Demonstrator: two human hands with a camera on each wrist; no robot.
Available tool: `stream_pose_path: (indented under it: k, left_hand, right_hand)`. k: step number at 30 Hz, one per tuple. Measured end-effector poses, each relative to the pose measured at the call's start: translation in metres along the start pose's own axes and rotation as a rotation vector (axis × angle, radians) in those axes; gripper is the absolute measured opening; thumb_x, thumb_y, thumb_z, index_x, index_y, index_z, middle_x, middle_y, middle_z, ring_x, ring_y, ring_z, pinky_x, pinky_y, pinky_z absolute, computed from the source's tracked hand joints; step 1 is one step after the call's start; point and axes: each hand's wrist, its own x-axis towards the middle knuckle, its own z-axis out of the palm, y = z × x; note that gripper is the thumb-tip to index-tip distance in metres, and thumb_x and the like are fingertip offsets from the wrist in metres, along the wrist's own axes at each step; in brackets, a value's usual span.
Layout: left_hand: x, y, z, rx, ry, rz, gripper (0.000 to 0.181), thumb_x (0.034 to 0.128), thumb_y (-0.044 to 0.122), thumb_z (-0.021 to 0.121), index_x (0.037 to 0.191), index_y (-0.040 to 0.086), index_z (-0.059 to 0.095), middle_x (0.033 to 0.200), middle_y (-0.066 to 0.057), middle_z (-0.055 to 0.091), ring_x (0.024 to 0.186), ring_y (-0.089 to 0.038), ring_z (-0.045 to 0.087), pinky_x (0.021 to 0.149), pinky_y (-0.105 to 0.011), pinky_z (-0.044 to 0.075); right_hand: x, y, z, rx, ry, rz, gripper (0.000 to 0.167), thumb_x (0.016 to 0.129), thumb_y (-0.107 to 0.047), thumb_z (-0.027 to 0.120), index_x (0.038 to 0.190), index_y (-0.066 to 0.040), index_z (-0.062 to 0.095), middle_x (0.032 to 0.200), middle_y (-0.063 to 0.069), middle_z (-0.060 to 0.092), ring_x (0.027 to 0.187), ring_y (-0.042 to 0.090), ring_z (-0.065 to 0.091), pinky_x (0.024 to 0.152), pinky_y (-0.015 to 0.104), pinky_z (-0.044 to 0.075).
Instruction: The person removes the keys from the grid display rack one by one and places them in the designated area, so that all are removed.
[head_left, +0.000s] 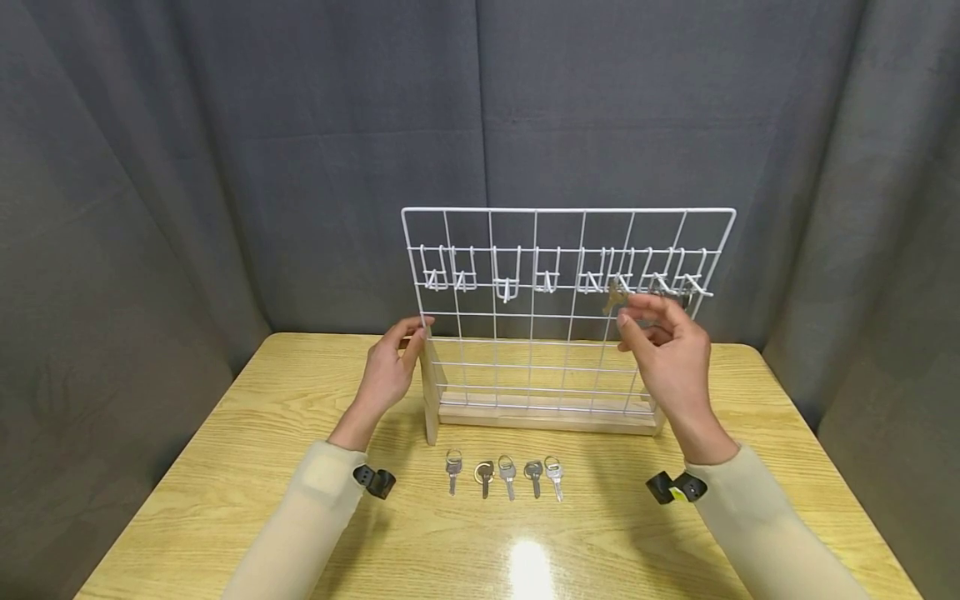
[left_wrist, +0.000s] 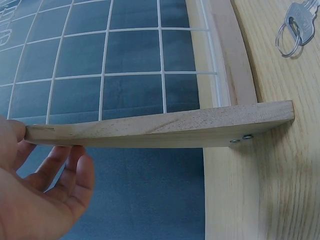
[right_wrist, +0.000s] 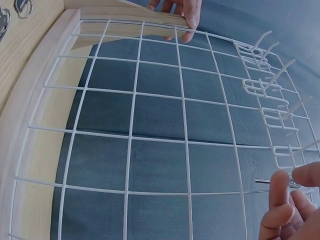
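Observation:
A white wire grid rack (head_left: 534, 339) on a wooden stand carries a row of white hooks (head_left: 507, 287). My left hand (head_left: 392, 364) grips the stand's left wooden side post (left_wrist: 160, 125), thumb and fingers on opposite sides. My right hand (head_left: 675, 350) is raised by the right-hand hooks, thumb and index finger apart. Just left of those fingertips a brass-coloured key (head_left: 615, 297) hangs tilted at a hook; its ring is hard to make out. In the right wrist view, the fingers partly cover the key (right_wrist: 262, 181). Other keys further right are mostly hidden behind this hand.
Several keys with rings lie in a row on the wooden table (head_left: 247, 450) before the stand, including a silver key (head_left: 553, 477) at the right end and another key (head_left: 453, 471) at the left end. Grey curtains (head_left: 337, 167) hang behind and beside the table.

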Motion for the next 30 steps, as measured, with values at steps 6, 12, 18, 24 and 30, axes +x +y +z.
stream_pose_path:
  k: [6, 12, 18, 24, 30]
  left_hand:
    - [0.000, 0.000, 0.000, 0.002, 0.001, 0.001, 0.036, 0.1073, 0.032, 0.046, 0.132, 0.011, 0.062, 0.127, -0.013, 0.065, 0.116, -0.033, 0.063, 0.100, -0.049, 0.051]
    - [-0.001, 0.000, 0.000, 0.001, -0.003, -0.005, 0.036, 0.1073, 0.033, 0.046, 0.132, 0.012, 0.062, 0.128, -0.012, 0.065, 0.115, -0.032, 0.063, 0.099, -0.049, 0.051]
    - [-0.001, 0.000, 0.000, -0.001, 0.001, 0.002, 0.034, 0.1072, 0.031, 0.046, 0.131, 0.014, 0.062, 0.127, -0.011, 0.065, 0.114, -0.031, 0.064, 0.099, -0.047, 0.051]
    - [0.000, 0.000, 0.000, 0.001, -0.001, 0.008, 0.034, 0.1073, 0.031, 0.046, 0.132, 0.014, 0.062, 0.129, -0.011, 0.065, 0.115, -0.031, 0.063, 0.099, -0.047, 0.051]
    - [0.000, 0.000, 0.000, 0.002, 0.003, 0.006, 0.033, 0.1072, 0.030, 0.047, 0.132, 0.014, 0.062, 0.128, -0.012, 0.065, 0.114, -0.031, 0.064, 0.098, -0.047, 0.051]
  right_hand:
    - [0.001, 0.000, 0.004, -0.007, -0.013, -0.011, 0.029, 0.091, -0.010, 0.073, 0.119, -0.004, 0.068, 0.098, -0.015, 0.072, 0.058, 0.006, 0.066, 0.051, 0.018, 0.049]
    - [0.002, -0.002, 0.008, -0.055, -0.010, 0.000, 0.029, 0.092, -0.015, 0.073, 0.119, -0.006, 0.069, 0.104, 0.001, 0.075, 0.059, 0.003, 0.065, 0.051, 0.017, 0.047]
    - [0.006, -0.003, 0.011, -0.039, 0.002, -0.004, 0.026, 0.091, -0.014, 0.074, 0.115, -0.005, 0.070, 0.101, 0.001, 0.075, 0.058, 0.003, 0.064, 0.053, 0.018, 0.052]
    - [0.009, -0.002, 0.013, -0.049, 0.018, 0.000, 0.025, 0.091, -0.013, 0.074, 0.113, -0.003, 0.069, 0.092, -0.015, 0.072, 0.056, 0.003, 0.063, 0.053, 0.018, 0.052]
    - [0.009, -0.002, 0.012, -0.056, 0.020, -0.006, 0.022, 0.092, -0.017, 0.073, 0.107, -0.001, 0.069, 0.089, -0.016, 0.072, 0.055, 0.005, 0.062, 0.052, 0.020, 0.053]
